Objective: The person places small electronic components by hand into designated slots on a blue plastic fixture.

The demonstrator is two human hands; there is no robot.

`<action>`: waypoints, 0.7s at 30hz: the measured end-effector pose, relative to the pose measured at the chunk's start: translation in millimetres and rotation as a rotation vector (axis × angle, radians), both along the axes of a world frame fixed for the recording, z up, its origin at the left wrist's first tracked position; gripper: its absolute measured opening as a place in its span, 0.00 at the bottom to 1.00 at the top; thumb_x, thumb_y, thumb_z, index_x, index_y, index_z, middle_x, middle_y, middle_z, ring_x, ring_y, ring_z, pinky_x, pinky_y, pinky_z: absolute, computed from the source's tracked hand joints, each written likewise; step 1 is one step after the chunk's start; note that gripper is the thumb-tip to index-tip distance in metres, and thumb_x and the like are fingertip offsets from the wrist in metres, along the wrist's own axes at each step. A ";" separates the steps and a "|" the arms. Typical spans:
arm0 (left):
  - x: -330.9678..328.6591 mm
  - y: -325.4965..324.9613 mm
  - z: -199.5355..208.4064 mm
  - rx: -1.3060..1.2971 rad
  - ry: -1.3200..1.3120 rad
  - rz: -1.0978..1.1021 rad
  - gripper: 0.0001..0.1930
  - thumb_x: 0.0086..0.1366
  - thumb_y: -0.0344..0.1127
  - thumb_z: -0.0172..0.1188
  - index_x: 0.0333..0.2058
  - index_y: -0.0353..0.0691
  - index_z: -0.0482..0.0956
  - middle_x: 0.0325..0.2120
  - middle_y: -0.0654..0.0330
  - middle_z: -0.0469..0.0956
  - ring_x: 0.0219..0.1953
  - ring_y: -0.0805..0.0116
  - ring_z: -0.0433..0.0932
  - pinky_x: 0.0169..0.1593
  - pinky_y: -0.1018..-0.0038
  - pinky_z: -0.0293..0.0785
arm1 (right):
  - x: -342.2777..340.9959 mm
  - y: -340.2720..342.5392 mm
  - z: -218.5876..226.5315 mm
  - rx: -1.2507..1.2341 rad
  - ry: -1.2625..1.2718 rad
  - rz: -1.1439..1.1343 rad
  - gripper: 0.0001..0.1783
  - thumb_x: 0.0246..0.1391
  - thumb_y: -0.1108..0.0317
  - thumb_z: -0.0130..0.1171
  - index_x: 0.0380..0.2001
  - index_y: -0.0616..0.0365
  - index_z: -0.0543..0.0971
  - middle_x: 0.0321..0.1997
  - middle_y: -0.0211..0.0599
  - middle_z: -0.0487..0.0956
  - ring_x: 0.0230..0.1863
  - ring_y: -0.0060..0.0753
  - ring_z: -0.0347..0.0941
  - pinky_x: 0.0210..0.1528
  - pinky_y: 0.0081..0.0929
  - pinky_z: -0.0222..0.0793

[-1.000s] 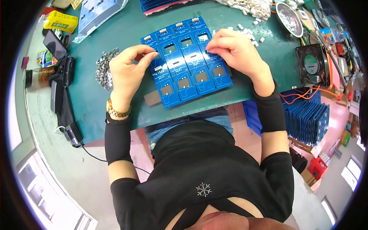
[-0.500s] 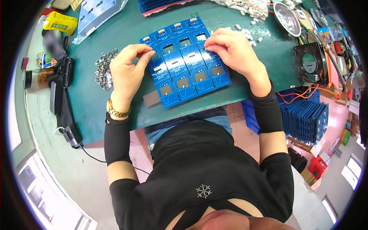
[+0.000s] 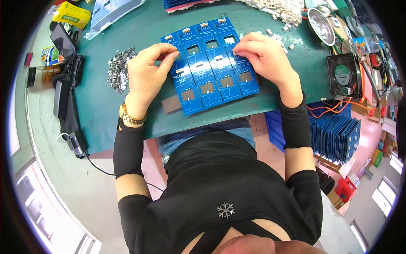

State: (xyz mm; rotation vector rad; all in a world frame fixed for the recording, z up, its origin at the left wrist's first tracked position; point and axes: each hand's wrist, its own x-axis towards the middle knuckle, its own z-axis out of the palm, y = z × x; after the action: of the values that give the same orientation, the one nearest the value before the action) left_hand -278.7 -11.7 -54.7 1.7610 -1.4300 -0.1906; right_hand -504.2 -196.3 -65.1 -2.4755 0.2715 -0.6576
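Note:
A blue circuit board panel (image 3: 216, 72) lies on the green table, with rectangular cutouts and small white connectors along its far edge and across its middle. Over the panel's left edge, my left hand (image 3: 149, 70) is closed with thumb and index finger nearly together at the tips. My right hand (image 3: 267, 59) pinches at the far right part of the panel, beside a cutout. Whatever either pinch holds is too small or hidden to make out. Left of my left hand sits a heap of small metallic-legged parts (image 3: 119, 72).
Loose white connectors (image 3: 277, 38) and a bag of them (image 3: 277, 10) lie at the far right, near a metal bowl (image 3: 321, 26). A black fan (image 3: 344, 75) stands at the right edge. Below it are stacked blue boards (image 3: 336, 137). A brown flat piece (image 3: 171, 104) shows beneath the panel.
The whole view has shifted slightly, so the table things appear a little farther right. Both hands stay at nearly the same spots on the panel, still pinched.

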 end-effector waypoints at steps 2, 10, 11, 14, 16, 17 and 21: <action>0.3 0.1 -0.2 -0.009 -0.022 -0.016 0.06 0.58 0.26 0.65 0.35 0.34 0.82 0.29 0.62 0.82 0.31 0.76 0.79 0.39 0.80 0.74 | 0.6 0.5 0.6 -0.025 -0.005 0.000 0.06 0.47 0.77 0.61 0.31 0.57 0.82 0.33 0.35 0.79 0.36 0.41 0.78 0.39 0.30 0.75; 0.4 -0.5 -0.1 -0.003 -0.031 -0.032 0.05 0.59 0.26 0.65 0.35 0.34 0.82 0.29 0.61 0.82 0.32 0.75 0.79 0.39 0.80 0.75 | 0.0 -2.7 -2.2 -0.046 -0.014 0.026 0.08 0.47 0.81 0.61 0.32 0.59 0.82 0.34 0.35 0.79 0.36 0.36 0.79 0.38 0.25 0.74; 0.4 -0.6 -0.5 0.002 -0.024 -0.035 0.05 0.59 0.26 0.65 0.35 0.34 0.82 0.29 0.61 0.82 0.32 0.75 0.79 0.39 0.80 0.75 | -0.6 -2.2 -1.7 -0.045 -0.014 0.026 0.08 0.47 0.81 0.61 0.32 0.59 0.82 0.34 0.35 0.79 0.36 0.36 0.79 0.38 0.25 0.74; -0.9 -0.9 0.5 0.017 -0.032 -0.012 0.05 0.59 0.27 0.65 0.35 0.34 0.82 0.29 0.61 0.82 0.32 0.75 0.80 0.40 0.79 0.75 | -1.1 -0.3 -1.0 -0.125 0.022 0.008 0.09 0.47 0.81 0.61 0.32 0.59 0.82 0.34 0.35 0.79 0.36 0.36 0.79 0.37 0.25 0.74; -1.4 -1.9 -1.7 -0.009 0.029 -0.010 0.05 0.58 0.27 0.65 0.34 0.35 0.82 0.28 0.61 0.82 0.31 0.72 0.80 0.38 0.78 0.75 | -1.1 -0.8 -0.2 -0.096 0.023 0.016 0.08 0.47 0.81 0.62 0.32 0.59 0.82 0.34 0.34 0.79 0.35 0.35 0.79 0.36 0.24 0.74; -1.8 -2.4 -2.5 -0.035 0.090 -0.008 0.04 0.57 0.27 0.65 0.33 0.37 0.81 0.27 0.60 0.82 0.29 0.68 0.81 0.36 0.76 0.76 | -0.2 -1.4 0.6 -0.094 0.023 0.016 0.08 0.47 0.81 0.62 0.32 0.59 0.82 0.34 0.34 0.79 0.35 0.35 0.79 0.36 0.24 0.74; -6.4 -5.4 -1.0 0.015 0.180 0.001 0.04 0.58 0.26 0.64 0.32 0.36 0.81 0.32 0.59 0.82 0.35 0.66 0.81 0.41 0.75 0.76 | 4.1 -0.9 -0.4 0.137 0.072 -0.049 0.06 0.46 0.76 0.63 0.30 0.58 0.82 0.31 0.37 0.80 0.34 0.40 0.78 0.37 0.28 0.74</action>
State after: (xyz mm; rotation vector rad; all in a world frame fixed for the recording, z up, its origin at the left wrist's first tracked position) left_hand -285.1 -17.1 -55.6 1.7107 -1.3011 -0.3514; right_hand -500.1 -197.2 -65.5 -2.3704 0.3927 -0.5517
